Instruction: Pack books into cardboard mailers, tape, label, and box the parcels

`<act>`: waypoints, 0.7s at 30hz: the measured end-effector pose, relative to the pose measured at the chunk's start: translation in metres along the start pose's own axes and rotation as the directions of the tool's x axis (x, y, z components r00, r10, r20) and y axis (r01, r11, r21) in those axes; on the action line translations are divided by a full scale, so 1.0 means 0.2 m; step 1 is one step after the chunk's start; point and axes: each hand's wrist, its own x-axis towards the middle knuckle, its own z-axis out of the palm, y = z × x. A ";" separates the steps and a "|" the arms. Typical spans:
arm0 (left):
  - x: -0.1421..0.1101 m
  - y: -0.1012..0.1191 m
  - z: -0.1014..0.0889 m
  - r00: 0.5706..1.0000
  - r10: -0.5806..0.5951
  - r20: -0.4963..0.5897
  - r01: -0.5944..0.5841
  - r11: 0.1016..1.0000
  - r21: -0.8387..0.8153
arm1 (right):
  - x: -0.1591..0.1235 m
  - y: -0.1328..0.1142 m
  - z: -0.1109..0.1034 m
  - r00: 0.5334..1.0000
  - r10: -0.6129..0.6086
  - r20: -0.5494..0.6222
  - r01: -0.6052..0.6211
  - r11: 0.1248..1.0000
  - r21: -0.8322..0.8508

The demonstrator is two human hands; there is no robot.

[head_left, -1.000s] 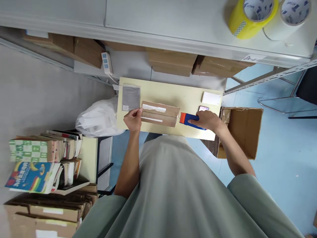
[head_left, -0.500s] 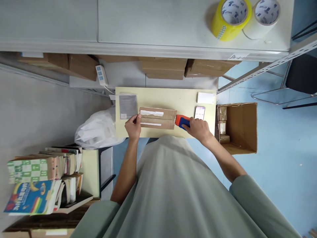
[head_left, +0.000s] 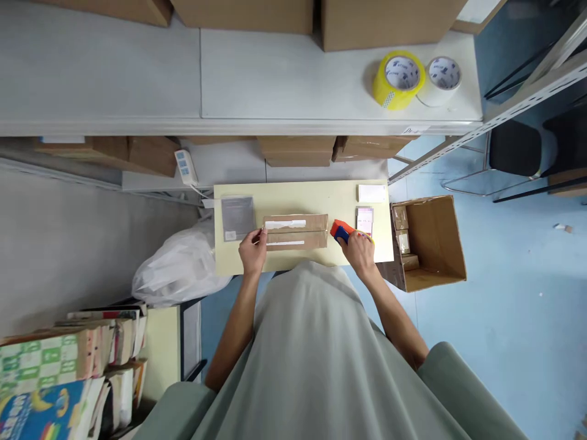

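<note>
A flat, long cardboard box (head_left: 298, 239) with two white strips on its top lies on the pale yellow table (head_left: 293, 194). My left hand (head_left: 253, 250) pinches the box's left end between thumb and fingers. In my right hand (head_left: 359, 249) is an orange and blue tape dispenser (head_left: 342, 230), its head just off the box's right end with a small gap. A lit phone (head_left: 364, 220) lies just beyond my right hand. Left of the box is a grey plastic pouch (head_left: 238, 218).
A small white box (head_left: 372, 194) sits at the table's far right. An open carton (head_left: 438, 238) holding small boxes stands right of the table. White plastic bags (head_left: 177, 266) bulge at the left. Tape rolls (head_left: 398, 79) rest on the shelf (head_left: 293, 79) ahead.
The tape dispenser has come away from the box's right end, with my right hand turned slightly. My left hand stays on the box. The view has shifted, showing more of the shelf.
</note>
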 end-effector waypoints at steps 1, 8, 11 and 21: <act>0.00 0.01 -0.01 1.000 0.018 -0.010 -0.018 1.000 0.003 | 0.00 0.00 -0.01 1.000 0.021 -0.016 -0.021 1.000 0.007; 0.10 0.39 -0.09 0.897 0.442 0.011 -0.442 0.897 -0.014 | -0.03 -0.08 -0.46 0.971 0.049 -0.235 -0.019 0.992 0.127; 0.17 0.70 -0.13 0.810 0.586 0.006 -0.584 0.808 -0.079 | 0.01 -0.21 -0.75 0.919 -0.061 -0.389 0.125 0.982 0.142; 0.32 1.25 -0.37 0.638 0.746 -0.191 -0.768 0.635 -0.086 | 0.46 -0.70 -1.29 0.681 -0.426 -0.595 0.449 0.885 -0.121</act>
